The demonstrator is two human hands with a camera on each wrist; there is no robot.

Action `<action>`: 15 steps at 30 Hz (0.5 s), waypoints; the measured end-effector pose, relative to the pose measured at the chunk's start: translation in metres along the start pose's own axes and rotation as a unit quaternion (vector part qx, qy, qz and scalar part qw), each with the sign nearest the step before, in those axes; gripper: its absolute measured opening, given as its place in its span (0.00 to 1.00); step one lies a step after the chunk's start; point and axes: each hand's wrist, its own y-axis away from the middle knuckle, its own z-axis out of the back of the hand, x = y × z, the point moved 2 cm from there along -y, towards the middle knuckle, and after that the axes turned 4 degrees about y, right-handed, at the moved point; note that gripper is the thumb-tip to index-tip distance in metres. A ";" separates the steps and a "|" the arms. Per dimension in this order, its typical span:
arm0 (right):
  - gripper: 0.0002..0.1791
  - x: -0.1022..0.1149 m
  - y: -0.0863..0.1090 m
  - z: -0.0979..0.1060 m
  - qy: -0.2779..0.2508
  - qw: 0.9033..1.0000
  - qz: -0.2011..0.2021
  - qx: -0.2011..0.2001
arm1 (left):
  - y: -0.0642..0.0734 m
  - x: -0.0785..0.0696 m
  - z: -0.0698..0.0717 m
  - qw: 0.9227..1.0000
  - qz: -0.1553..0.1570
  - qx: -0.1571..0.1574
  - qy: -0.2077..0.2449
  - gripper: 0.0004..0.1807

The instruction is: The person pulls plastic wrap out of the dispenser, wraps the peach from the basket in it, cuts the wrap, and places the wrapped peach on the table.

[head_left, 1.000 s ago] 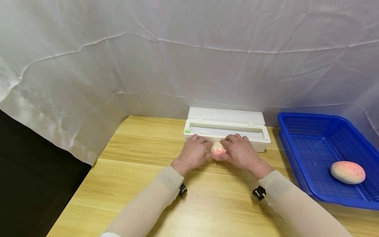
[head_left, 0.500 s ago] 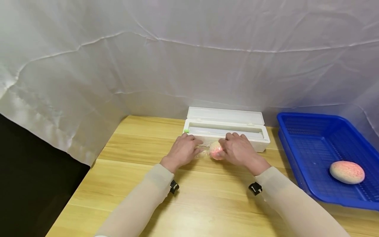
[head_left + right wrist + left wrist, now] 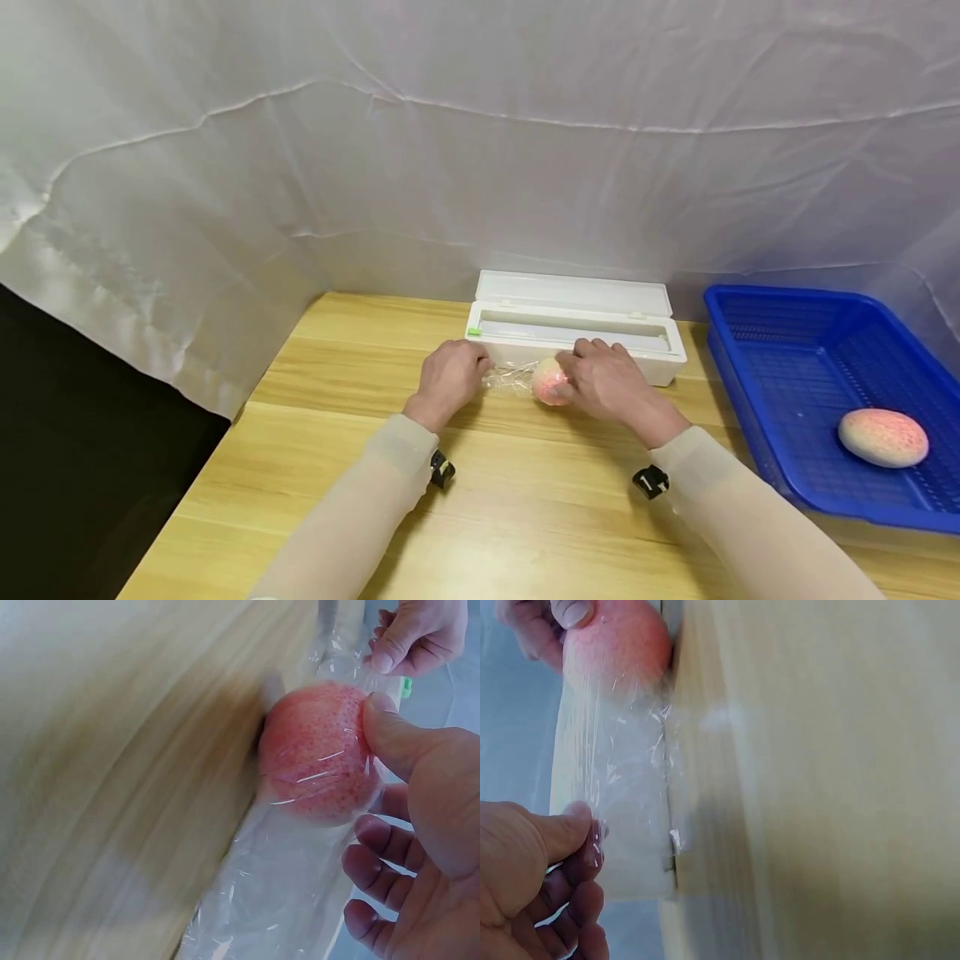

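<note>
A pink-and-cream peach [image 3: 549,385] with clear cling film [image 3: 634,769] stretched over it is in front of the white cling film dispenser [image 3: 577,337]. My right hand [image 3: 606,379] grips the peach from the right, its thumb on the film-covered skin in the right wrist view. To the left, my left hand [image 3: 450,375] pinches the film between thumb and forefinger, its other fingers loosely curled. Crinkled film spans from that pinch to the peach. On the peach's other side, more film [image 3: 262,892] runs along the dispenser's front in the right wrist view.
The dispenser's lid [image 3: 573,292] is up, showing a roll inside, and a green slider [image 3: 474,332] sits at its left end. At right stands a blue basket [image 3: 765,433] with another pink-and-cream fruit [image 3: 883,437]. A pale curtain [image 3: 525,183] hangs behind the wooden table [image 3: 540,517].
My left hand has drawn left away from the peach, and film now shows stretched between them. My right hand stays at the peach's right side.
</note>
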 end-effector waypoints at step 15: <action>0.25 0.000 0.002 0.001 -0.019 1.000 -0.004 -0.002 | 0.002 0.010 0.012 0.983 0.065 -0.030 0.167 0.34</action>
